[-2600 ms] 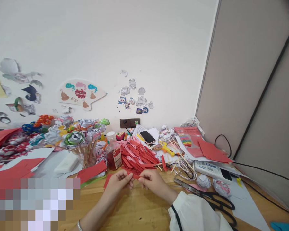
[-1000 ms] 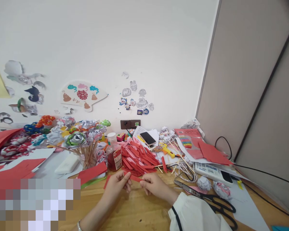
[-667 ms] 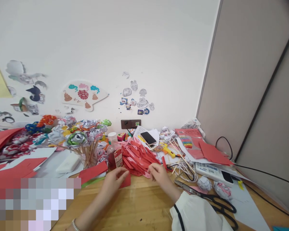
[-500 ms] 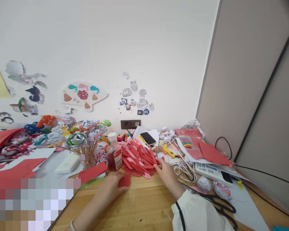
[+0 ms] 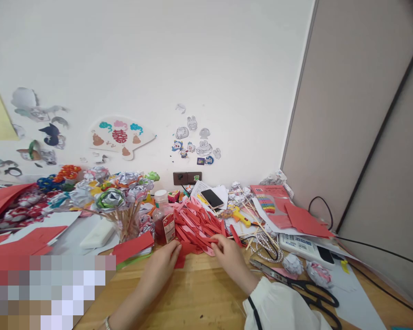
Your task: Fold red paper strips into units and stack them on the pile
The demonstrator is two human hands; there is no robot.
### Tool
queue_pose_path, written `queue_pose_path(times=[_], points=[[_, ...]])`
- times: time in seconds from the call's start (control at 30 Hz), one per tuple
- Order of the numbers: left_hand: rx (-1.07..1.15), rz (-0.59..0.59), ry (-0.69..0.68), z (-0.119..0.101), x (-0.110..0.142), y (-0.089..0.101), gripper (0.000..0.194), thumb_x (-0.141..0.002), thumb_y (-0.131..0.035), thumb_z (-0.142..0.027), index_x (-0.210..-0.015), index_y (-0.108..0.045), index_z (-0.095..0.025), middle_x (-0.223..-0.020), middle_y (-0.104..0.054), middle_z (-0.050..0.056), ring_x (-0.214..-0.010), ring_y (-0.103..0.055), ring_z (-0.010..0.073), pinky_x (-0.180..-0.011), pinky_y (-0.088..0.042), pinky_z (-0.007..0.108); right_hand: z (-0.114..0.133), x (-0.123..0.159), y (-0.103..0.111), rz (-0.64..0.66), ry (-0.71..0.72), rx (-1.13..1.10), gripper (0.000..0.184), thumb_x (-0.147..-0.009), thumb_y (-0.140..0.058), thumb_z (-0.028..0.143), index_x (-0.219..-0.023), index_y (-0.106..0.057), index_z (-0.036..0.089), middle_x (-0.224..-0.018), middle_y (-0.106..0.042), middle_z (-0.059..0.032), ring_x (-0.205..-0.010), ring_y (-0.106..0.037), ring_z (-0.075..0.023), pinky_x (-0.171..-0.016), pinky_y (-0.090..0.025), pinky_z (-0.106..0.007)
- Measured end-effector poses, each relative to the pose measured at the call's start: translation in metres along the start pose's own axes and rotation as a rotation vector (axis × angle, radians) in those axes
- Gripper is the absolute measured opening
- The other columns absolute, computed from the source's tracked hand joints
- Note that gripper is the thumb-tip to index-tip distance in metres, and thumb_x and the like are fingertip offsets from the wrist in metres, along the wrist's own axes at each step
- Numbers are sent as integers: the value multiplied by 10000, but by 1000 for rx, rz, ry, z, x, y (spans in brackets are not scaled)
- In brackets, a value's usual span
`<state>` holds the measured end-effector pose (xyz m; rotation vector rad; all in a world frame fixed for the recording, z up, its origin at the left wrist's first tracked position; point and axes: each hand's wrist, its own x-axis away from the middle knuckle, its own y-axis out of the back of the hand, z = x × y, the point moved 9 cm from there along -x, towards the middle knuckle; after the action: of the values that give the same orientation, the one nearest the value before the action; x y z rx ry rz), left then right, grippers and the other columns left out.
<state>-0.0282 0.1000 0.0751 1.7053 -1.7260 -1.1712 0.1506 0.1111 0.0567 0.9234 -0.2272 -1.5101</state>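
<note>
My left hand [image 5: 161, 266] is closed on a small red paper piece [image 5: 181, 260], pinched between thumb and fingers just above the wooden table. A heap of red and pink folded paper strips [image 5: 198, 224] lies right behind it. At the heap's front right edge is my right hand [image 5: 232, 257], its thumb and forefinger drawn together around the end of a red paper strip; the fingertips partly hide it. One loose red strip [image 5: 235, 235] lies apart, just right of the heap.
Left of the heap stand a glass bottle [image 5: 162, 220] of red liquid and a holder of thin sticks [image 5: 125, 224]. A phone [image 5: 212, 198] and yellow glue gun [image 5: 239, 215] lie behind. Black-handled scissors [image 5: 304, 286], a bead string [image 5: 264, 247] and crumpled paper balls [image 5: 292, 263] are at right.
My right hand has moved left and slightly nearer along the heap's edge. My left hand has shifted a little right with the red paper piece. A strip now lies separate at the heap's right.
</note>
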Motion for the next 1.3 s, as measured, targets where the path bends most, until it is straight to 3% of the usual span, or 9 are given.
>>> queue_pose_path(times=[0.1, 0.17, 0.23, 0.43, 0.6, 0.77, 0.97, 1.1, 1.3], points=[[364, -75, 5, 0, 0, -2, 308, -762, -349, -427, -647, -489, -177, -618, -546, 2, -600, -501, 154, -563, -384, 234, 23, 8, -20, 179, 130, -296, 194, -774, -461, 278, -908, -559, 178, -656, -562, 2, -584, -507, -123, -525, -348, -199], [551, -20, 38, 3, 0, -16, 301, -738, -392, -438, -638, -488, -171, -587, -527, -19, -561, -492, 141, -524, -387, 223, 37, 15, -31, 292, 188, -417, 167, -787, -449, 287, -793, -562, 165, -618, -525, 21, -551, -475, -101, -503, -332, -184], [641, 20, 26, 2, 0, -29, 271, -720, -436, -416, -655, -507, -162, -603, -543, -18, -571, -502, 138, -534, -394, 224, 43, 19, -35, 301, 212, -422, 214, -785, -455, 295, -649, -534, 151, -548, -457, 41, -511, -419, -83, -481, -299, -178], [555, -9, -11, -1, 4, -39, 205, -694, -492, -354, -619, -501, -164, -594, -552, -12, -590, -502, 147, -562, -398, 231, 35, 17, -40, 216, 199, -226, 278, -774, -472, 281, -533, -457, 144, -485, -369, 62, -471, -328, -66, -447, -228, -174], [538, 51, -56, -18, 10, -39, 253, -756, -403, -373, -681, -534, -170, -704, -608, 18, -707, -531, 168, -677, -415, 241, 44, 22, -41, 188, 324, 56, 246, -789, -462, 275, -584, -524, 155, -554, -530, 24, -505, -415, -85, -489, -237, -199], [553, 127, -49, -22, 12, -46, 227, -725, -472, -374, -775, -533, -161, -797, -615, 38, -787, -537, 187, -731, -415, 258, 56, 28, -39, 187, 383, 129, 187, -780, -468, 263, -652, -564, 166, -620, -587, -5, -556, -473, -111, -543, -282, -212], [657, 92, 11, -10, 8, -46, 252, -714, -489, -399, -718, -529, -150, -738, -596, 30, -753, -524, 177, -702, -414, 263, 51, 22, -28, 208, 266, -207, 121, -763, -468, 219, -689, -551, 172, -584, -524, 30, -530, -444, -96, -497, -294, -190], [864, 187, 91, -11, 11, -57, 279, -704, -504, -421, -759, -527, -148, -664, -573, 3, -620, -518, 125, -581, -411, 219, 39, 14, -17, 156, 141, -498, 110, -760, -479, 226, -845, -527, 175, -657, -515, 21, -602, -480, -109, -551, -359, -198], [924, 235, 257, -6, 21, -67, 327, -674, -509, -460, -836, -532, -177, -617, -596, 4, -541, -529, 124, -493, -401, 217, 32, 11, -17, 144, 81, -639, 149, -728, -540, 266, -846, -519, 177, -704, -514, 14, -659, -488, -122, -608, -385, -221]])
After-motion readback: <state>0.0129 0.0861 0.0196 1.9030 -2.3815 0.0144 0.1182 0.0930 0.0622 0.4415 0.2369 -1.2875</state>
